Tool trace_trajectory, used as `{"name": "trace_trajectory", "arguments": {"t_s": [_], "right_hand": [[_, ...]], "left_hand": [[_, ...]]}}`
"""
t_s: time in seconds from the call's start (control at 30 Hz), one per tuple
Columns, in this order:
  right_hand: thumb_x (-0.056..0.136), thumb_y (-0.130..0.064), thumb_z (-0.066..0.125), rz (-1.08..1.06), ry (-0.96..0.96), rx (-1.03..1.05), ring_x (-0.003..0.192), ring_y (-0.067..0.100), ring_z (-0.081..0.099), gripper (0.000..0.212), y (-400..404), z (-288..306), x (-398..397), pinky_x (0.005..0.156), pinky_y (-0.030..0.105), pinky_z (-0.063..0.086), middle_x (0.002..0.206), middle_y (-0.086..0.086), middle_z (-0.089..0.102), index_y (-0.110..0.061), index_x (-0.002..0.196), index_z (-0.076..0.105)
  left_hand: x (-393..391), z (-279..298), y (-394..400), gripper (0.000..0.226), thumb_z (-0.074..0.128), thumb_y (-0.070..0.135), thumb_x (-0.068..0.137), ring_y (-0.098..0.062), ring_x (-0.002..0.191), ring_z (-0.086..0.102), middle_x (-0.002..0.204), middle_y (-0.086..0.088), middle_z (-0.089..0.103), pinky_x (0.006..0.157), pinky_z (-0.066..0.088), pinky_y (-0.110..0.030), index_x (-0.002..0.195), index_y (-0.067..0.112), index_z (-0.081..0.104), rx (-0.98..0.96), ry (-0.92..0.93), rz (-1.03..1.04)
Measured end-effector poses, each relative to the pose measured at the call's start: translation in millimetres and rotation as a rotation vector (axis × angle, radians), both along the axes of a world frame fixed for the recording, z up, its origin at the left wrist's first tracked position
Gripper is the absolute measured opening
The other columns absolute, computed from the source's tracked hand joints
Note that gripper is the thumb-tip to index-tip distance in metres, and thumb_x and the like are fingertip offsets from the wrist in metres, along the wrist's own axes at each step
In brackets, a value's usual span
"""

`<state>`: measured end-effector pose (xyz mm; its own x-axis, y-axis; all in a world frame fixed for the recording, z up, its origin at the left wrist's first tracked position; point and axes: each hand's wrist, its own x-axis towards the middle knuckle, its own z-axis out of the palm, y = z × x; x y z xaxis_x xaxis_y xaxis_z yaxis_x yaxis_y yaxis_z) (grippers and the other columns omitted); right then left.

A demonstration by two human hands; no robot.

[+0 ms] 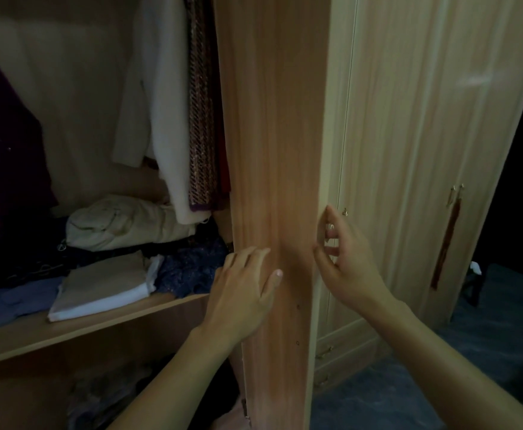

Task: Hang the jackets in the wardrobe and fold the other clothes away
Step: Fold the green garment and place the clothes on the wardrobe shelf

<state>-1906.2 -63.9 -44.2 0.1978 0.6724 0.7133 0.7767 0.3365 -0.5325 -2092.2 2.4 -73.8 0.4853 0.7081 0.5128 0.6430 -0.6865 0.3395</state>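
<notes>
- In the wardrobe, the hanging garments sit at the far left of the open bay: a cream jacket and, just to its right, a brown woven garment, both hanging against the inner edge of the door; a dark purple garment hangs at the far left edge.
- Below them, folded clothes lie on the shelf: a white and beige folded piece near the front, a pale bundle behind it, a dark blue patterned item to the right, and a blue cloth at the left.
- Your left hand rests flat on the inner face of the open wardrobe door, fingers straight and spread, gripping nothing.
- Your right hand is at the door's outer edge, fingers loosely curled around that edge; how firmly it grips, you cannot tell.
- To the right, the closed doors show small metal handles.
- Judging by the layout, hanging and folding look largely done: garments hang, piles sit on the shelf, and neither hand holds clothing.
- What seems left is swinging this door shut; the lower compartment holds something dim that you cannot make out.
</notes>
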Motion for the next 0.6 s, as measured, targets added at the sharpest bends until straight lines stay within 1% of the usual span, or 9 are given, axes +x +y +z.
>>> {"name": "trace_trajectory", "arguments": {"t_s": [0.03,0.1,0.17,0.27,0.37,0.47,0.53,0.6], "right_hand": [[0.094,-0.01,0.057,0.003,0.016,0.007,0.112,-0.009,0.048,0.065,0.8,-0.3,-3.0,0.088,0.014,0.05,0.128,-0.01,0.042,-0.012,0.151,0.027],[0.094,-0.006,0.057,0.01,0.012,0.02,0.114,-0.013,0.045,0.064,2.3,-3.1,-8.7,0.085,0.006,0.045,0.132,-0.009,0.04,-0.011,0.151,0.028],[0.092,-0.002,0.058,0.026,-0.005,0.033,0.114,-0.014,0.045,0.065,5.0,-6.3,-12.6,0.086,0.004,0.043,0.136,-0.007,0.041,-0.01,0.15,0.029],[0.088,0.002,0.063,0.046,-0.011,0.036,0.113,-0.006,0.049,0.07,10.8,-8.8,-18.7,0.086,0.007,0.046,0.137,-0.004,0.044,-0.017,0.148,0.032],[0.085,0.003,0.068,0.102,0.023,0.057,0.108,-0.002,0.052,0.071,14.7,-9.1,-29.3,0.083,0.011,0.05,0.131,-0.006,0.047,-0.021,0.144,0.037],[0.084,0.003,0.07,0.166,0.049,0.075,0.108,0.001,0.055,0.07,17.4,-7.8,-45.6,0.08,0.013,0.052,0.127,-0.014,0.047,-0.027,0.139,0.039],[0.083,0.005,0.07,0.228,0.071,0.092,0.107,0.005,0.057,0.069,21.3,-9.3,-58.0,0.079,0.015,0.052,0.128,-0.016,0.047,-0.024,0.139,0.041],[0.084,0.006,0.069,0.287,0.092,0.094,0.108,0.009,0.058,0.068,26.7,-11.6,-71.3,0.081,0.019,0.054,0.126,-0.018,0.048,-0.019,0.141,0.042]], "left_hand": [[-0.8,0.9,2.0,0.052,0.033,0.055,0.1,-0.011,0.137,0.029,0.151,0.009,0.036,0.108,0.03,-0.035,0.146,0.029,0.038,-0.001,-0.002,0.003],[-2.0,3.0,3.5,0.056,0.029,0.06,0.1,-0.011,0.136,0.031,0.151,0.009,0.038,0.108,0.032,-0.036,0.145,0.029,0.039,-0.004,-0.017,-0.005],[-4.9,4.0,1.6,0.064,0.02,0.067,0.096,-0.01,0.136,0.031,0.15,0.01,0.038,0.108,0.032,-0.037,0.145,0.03,0.039,0.005,-0.027,-0.026],[-15.4,3.4,-2.2,0.073,0.01,0.073,0.092,-0.006,0.138,0.025,0.152,0.012,0.035,0.11,0.028,-0.036,0.147,0.033,0.037,0.015,-0.03,-0.053],[-28.5,5.1,-4.1,0.074,0.01,0.074,0.091,-0.004,0.139,0.024,0.152,0.012,0.034,0.112,0.029,-0.038,0.147,0.033,0.038,0.026,-0.026,-0.053],[-41.9,5.4,-2.4,0.073,0.012,0.074,0.092,-0.007,0.139,0.026,0.152,0.012,0.034,0.111,0.031,-0.039,0.146,0.033,0.038,0.047,0.02,-0.028],[-52.1,3.3,-0.1,0.07,0.014,0.073,0.093,-0.008,0.138,0.029,0.151,0.012,0.036,0.109,0.032,-0.037,0.144,0.032,0.041,0.055,0.034,-0.003],[-63.9,0.8,1.7,0.062,0.019,0.068,0.096,-0.007,0.136,0.031,0.149,0.014,0.036,0.105,0.031,-0.031,0.142,0.033,0.041,0.055,0.017,0.005]]}}
